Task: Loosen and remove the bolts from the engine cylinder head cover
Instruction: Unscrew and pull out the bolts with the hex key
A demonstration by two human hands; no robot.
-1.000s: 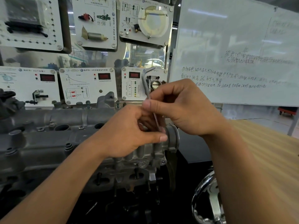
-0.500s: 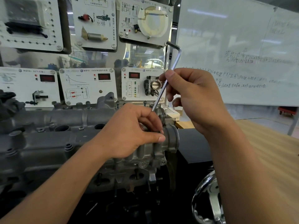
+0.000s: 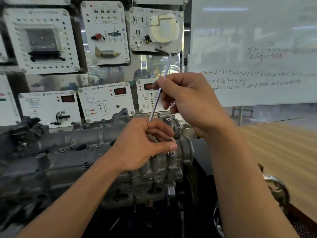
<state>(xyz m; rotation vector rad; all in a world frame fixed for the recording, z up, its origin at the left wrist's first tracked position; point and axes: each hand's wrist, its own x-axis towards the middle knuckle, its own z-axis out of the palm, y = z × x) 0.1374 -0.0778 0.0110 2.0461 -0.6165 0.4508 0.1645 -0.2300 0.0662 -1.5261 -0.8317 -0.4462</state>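
Hex key (image 3: 155, 103) higher in right hand (image 3: 193, 103)

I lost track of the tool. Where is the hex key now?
Head view, centre: the right hand pinches the hex key, which slants down-left to the left hand above the engine.

White training panels (image 3: 104, 31) are mounted in two rows on the rear wall. The lower row carries red digital displays (image 3: 120, 91). A whiteboard (image 3: 257, 40) bearing handwritten lines stands to the right. Below it lies a wooden tabletop (image 3: 283, 143), with a chrome ring (image 3: 276, 188) near its front edge.
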